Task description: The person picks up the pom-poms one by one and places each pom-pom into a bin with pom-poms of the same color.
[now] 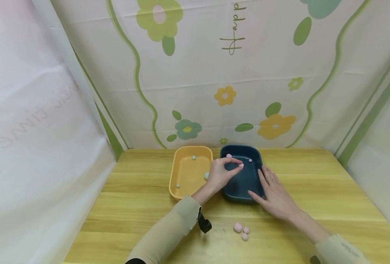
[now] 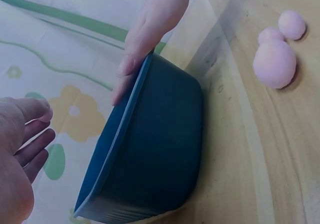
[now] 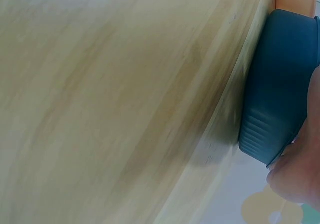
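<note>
Above the dark blue tray (image 1: 242, 189), my left hand (image 1: 219, 173) pinches a small pink ball (image 1: 241, 165) between thumb and fingertip. The left wrist view also shows this hand (image 2: 17, 149) beside the tray's rim, its other fingers loosely spread. My right hand (image 1: 277, 196) rests on the tray's right rim with fingers extended and thumb apart. Two pink balls, one larger (image 1: 229, 156) and one smaller (image 1: 250, 160), lie inside the tray toward its back. In the right wrist view, part of the right hand (image 3: 300, 169) touches the tray's edge.
A yellow tray (image 1: 174, 172) stands left of the blue one, holding pale green balls, one (image 1: 193, 157) near its back. Several pink balls, the largest (image 1: 237, 227) among them, lie on the wooden table (image 1: 132, 216) in front. A flowered curtain (image 1: 195, 73) hangs behind.
</note>
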The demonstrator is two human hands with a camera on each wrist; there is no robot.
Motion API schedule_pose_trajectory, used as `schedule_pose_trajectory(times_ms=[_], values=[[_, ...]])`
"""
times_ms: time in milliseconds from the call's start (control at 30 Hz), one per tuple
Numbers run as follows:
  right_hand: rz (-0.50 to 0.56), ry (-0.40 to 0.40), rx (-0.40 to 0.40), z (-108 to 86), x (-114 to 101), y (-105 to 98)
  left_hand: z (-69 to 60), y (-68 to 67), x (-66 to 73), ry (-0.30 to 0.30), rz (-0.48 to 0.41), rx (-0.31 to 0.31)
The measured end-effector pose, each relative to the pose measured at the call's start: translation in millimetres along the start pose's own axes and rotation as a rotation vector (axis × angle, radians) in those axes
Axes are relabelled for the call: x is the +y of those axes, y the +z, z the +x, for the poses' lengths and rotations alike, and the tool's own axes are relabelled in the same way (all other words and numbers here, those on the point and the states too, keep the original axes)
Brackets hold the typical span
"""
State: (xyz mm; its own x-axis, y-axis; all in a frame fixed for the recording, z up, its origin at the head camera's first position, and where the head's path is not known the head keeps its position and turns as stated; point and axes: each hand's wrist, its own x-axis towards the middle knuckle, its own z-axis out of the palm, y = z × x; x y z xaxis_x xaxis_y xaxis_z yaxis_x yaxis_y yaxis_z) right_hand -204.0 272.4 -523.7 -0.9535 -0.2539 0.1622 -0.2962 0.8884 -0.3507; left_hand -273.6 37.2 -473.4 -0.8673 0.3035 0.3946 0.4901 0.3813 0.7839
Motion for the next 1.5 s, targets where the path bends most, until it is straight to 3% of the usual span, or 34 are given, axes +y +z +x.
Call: schedule_pose_trajectory(times_ms=[200,433,700,900,1167,1367,1500], values=[[0.003,0.000,-0.005,0.5,-0.5,0.5,2.4,1.4,-2.2,-0.036,-0.012,-0.004],[0.014,0.014,-0.012,-0.2,2.8,1.2,5.4,0.6,-3.6,-0.033,-0.016,-0.006],[0.022,0.019,-0.014,-0.2,4.8,2.7,-3.3,-9.6,-7.2,-0.015,-0.026,-0.078],[0.000,0.028,-0.023,-0.3,4.1,1.8,-16.7,-15.0,-8.6,-0.019,-0.047,-0.159],[-0.003,0.020,-0.012,0.1,2.1,1.4,-44.7,-22.1,-14.1,0.035,-0.120,-0.219],[0.005,0.007,0.016,0.4,0.6,2.8,-69.0,-25.2,-14.3,0.095,-0.136,-0.252],[0.006,0.006,0.010,0.4,2.4,3.7,-80.9,-24.5,-16.0,0.166,-0.140,-0.250]])
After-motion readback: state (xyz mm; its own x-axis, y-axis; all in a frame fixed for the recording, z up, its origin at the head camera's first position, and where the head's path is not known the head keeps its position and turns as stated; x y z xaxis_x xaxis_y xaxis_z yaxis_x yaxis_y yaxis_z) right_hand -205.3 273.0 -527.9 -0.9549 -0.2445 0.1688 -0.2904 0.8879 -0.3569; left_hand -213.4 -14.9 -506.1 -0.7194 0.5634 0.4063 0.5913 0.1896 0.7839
